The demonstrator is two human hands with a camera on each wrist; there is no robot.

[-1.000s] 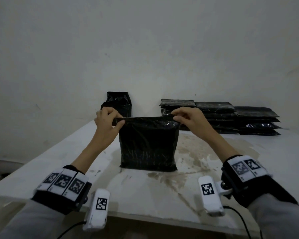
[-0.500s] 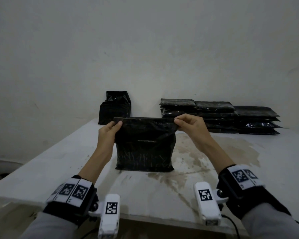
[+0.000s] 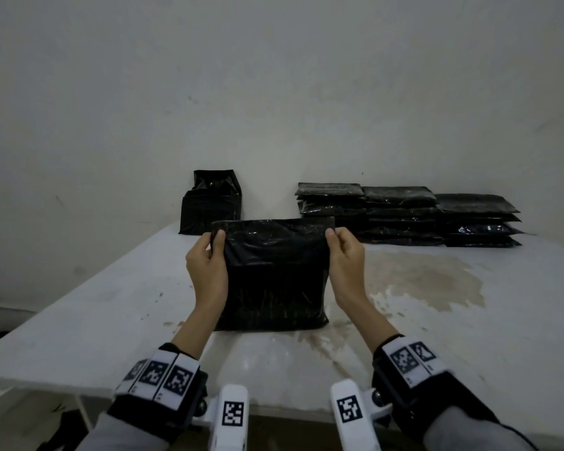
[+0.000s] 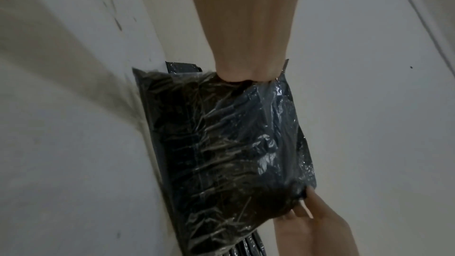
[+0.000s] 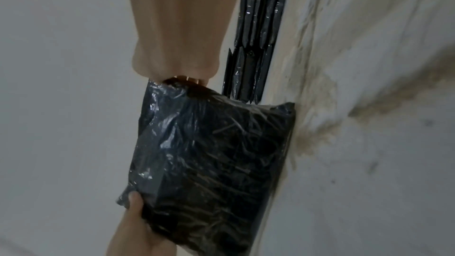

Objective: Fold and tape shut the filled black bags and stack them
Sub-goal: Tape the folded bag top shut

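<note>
Dim, flat, greyish light throughout; source not visible. Soft shadows only. Small glints on black bag [image 3: 274, 275] plastic. Head view bowed at edges by wide lens. Wrist views grainy, smeared, forearms looming large and soft up close.

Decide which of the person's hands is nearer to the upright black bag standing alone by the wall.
Left. The left hand pinches the held bag just in front of the upright bag; the right hand pinches the opposite corner, farther away.
</note>
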